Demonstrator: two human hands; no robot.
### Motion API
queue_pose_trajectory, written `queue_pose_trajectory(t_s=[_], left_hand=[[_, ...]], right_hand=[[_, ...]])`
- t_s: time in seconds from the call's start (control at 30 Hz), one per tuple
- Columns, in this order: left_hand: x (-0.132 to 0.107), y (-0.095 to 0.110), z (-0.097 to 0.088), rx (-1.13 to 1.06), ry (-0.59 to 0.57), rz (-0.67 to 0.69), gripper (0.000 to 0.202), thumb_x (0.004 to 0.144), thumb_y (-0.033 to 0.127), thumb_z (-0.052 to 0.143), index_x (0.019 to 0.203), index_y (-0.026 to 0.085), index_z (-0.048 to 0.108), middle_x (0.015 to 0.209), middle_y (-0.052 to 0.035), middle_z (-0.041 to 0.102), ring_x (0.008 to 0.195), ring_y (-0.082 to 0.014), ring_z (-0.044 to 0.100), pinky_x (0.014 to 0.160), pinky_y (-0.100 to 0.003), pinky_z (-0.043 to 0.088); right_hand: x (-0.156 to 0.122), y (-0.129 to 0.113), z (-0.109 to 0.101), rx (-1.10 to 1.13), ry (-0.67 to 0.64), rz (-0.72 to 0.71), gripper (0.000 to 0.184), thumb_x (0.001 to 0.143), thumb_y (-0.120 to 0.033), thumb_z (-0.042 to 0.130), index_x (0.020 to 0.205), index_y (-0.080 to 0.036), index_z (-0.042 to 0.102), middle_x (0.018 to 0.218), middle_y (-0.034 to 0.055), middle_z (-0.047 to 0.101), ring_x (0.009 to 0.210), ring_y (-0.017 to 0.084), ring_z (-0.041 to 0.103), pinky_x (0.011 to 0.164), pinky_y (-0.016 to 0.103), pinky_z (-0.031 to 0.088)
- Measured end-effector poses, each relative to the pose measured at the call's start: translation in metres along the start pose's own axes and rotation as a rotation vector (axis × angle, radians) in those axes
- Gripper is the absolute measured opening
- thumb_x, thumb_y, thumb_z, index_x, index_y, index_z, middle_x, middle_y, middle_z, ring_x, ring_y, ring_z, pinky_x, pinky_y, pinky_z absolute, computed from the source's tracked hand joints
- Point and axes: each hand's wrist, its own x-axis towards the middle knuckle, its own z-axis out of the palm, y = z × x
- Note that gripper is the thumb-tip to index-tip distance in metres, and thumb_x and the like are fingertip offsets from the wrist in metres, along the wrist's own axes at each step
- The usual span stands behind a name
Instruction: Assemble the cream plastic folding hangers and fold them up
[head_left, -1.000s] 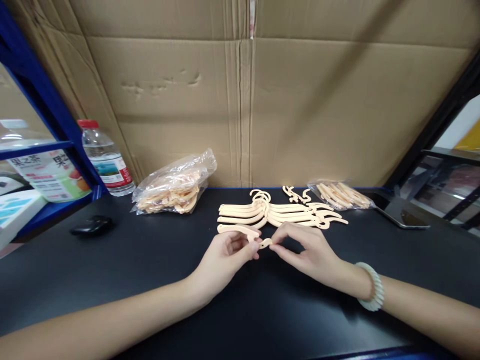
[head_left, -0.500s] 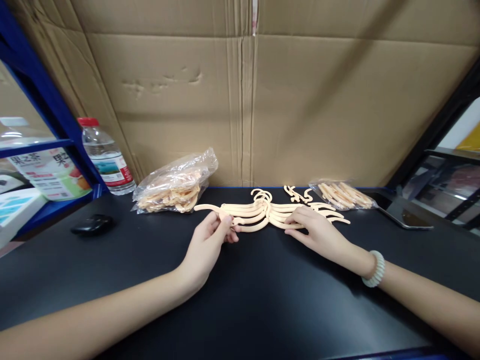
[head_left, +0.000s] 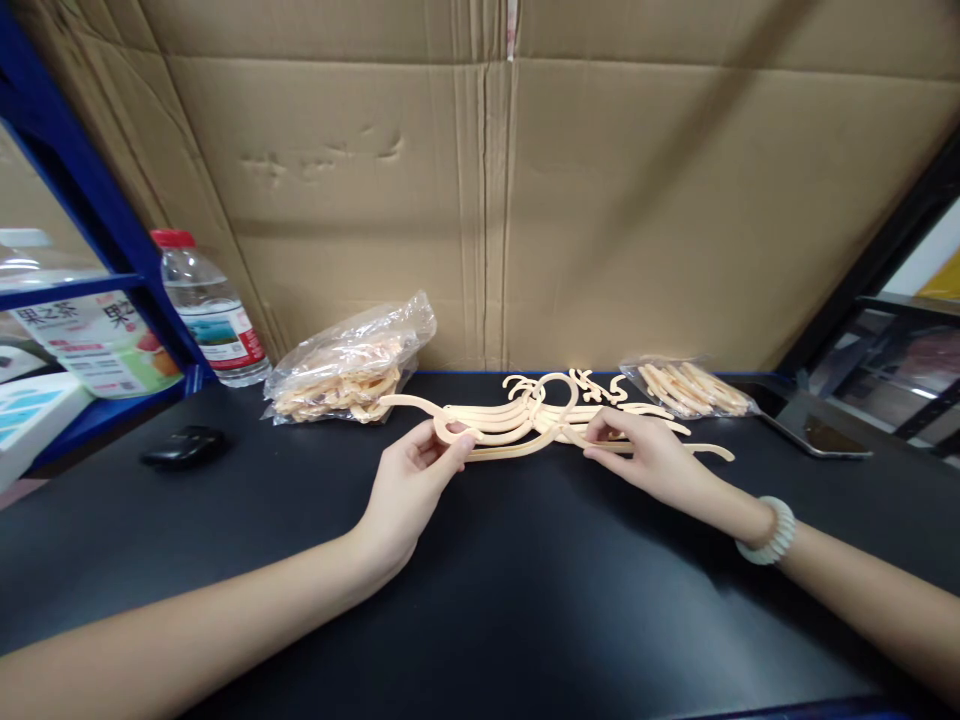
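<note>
A cream plastic hanger (head_left: 517,440) is held just above the black table (head_left: 480,600), its hook pointing away from me. My left hand (head_left: 416,480) pinches its left arm, and my right hand (head_left: 645,455) grips its right arm. Right behind it lies a stack of the same hangers (head_left: 525,412). Both hands are closed on the hanger.
A clear bag of hanger parts (head_left: 349,365) lies at the back left, a smaller bag (head_left: 690,388) at the back right. A water bottle (head_left: 210,310), a black object (head_left: 184,445), blue shelving (head_left: 90,290) and a cardboard wall (head_left: 525,200) surround the table. A tablet (head_left: 810,425) lies at the right.
A second ago both hands pinched a small piece together near me. They have moved away to the stack and now hold a whole hanger by both arms, lifted slightly.
</note>
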Motion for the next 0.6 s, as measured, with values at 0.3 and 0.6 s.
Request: queue_pose_trajectory(t_s=[0.3, 0.6], left_hand=[[0.007, 0.000, -0.004, -0.135, -0.087, -0.039, 0.016, 0.075, 0.028, 0.077, 0.075, 0.016, 0.066, 0.075, 0.0024, 0.055, 0.070, -0.0089, 0.044, 0.069, -0.019, 0.039], [0.011, 0.004, -0.006, -0.250, -0.172, -0.175, 0.021, 0.071, 0.028, 0.079, 0.079, 0.016, 0.065, 0.094, -0.0018, 0.060, 0.079, -0.0119, 0.057, 0.071, -0.021, 0.047]], right_hand=[[0.002, 0.003, -0.022, -0.069, 0.076, -0.072, 0.007, 0.093, -0.023, 0.047, 0.090, -0.021, 0.053, 0.084, 0.0036, 0.062, 0.073, 0.017, 0.057, 0.066, 0.029, 0.045], [0.000, -0.006, -0.027, 0.026, 0.059, -0.081, 0.014, 0.096, -0.024, 0.044, 0.083, -0.021, 0.047, 0.079, 0.0002, 0.053, 0.069, 0.014, 0.049, 0.064, 0.026, 0.039]])
